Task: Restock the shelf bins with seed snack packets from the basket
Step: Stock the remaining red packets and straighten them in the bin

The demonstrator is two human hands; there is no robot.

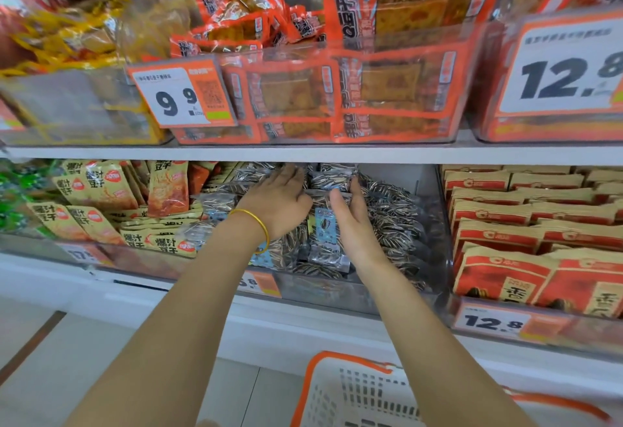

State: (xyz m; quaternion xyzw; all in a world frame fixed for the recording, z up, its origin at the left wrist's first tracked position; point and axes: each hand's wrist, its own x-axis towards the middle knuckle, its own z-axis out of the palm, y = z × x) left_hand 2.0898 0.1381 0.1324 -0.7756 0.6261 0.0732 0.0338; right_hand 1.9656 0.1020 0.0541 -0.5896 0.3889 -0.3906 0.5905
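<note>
1. Could go wrong: seed packets (328,226) standing up in the clear bin (435,224) might tip and slide over the low front wall at 6 o'clock. Slippery wrap and a full bin would cause that.
2. Could also go wrong: packets might spill at 9 o'clock into the yellow snack packs (101,204) and mix. A hard push from the left hand (278,206) would do it.
3. Another risk: bumping the upper shelf (303,153) at 12 o'clock, just above both hands.
4. Left hand: palm down, fingers spread fairly wide, resting flat on top of the seed packets at the back of the bin. Pressing, not gripping anything, as far as can be seen. Gold bangle (258,224) on the wrist.
5. Right hand (350,214): turned on edge, fingers partly curled, touching a small seed packet (333,180) near 12 o'clock. Real grip or just a nudge, cannot tell.
6. Seed packets: in the middle bin of the lower shelf, between both hands and around them.
7. Basket (310,389): white with an orange rim, low at 6 o'clock, well apart from the hands. Inside mostly hidden.
</note>
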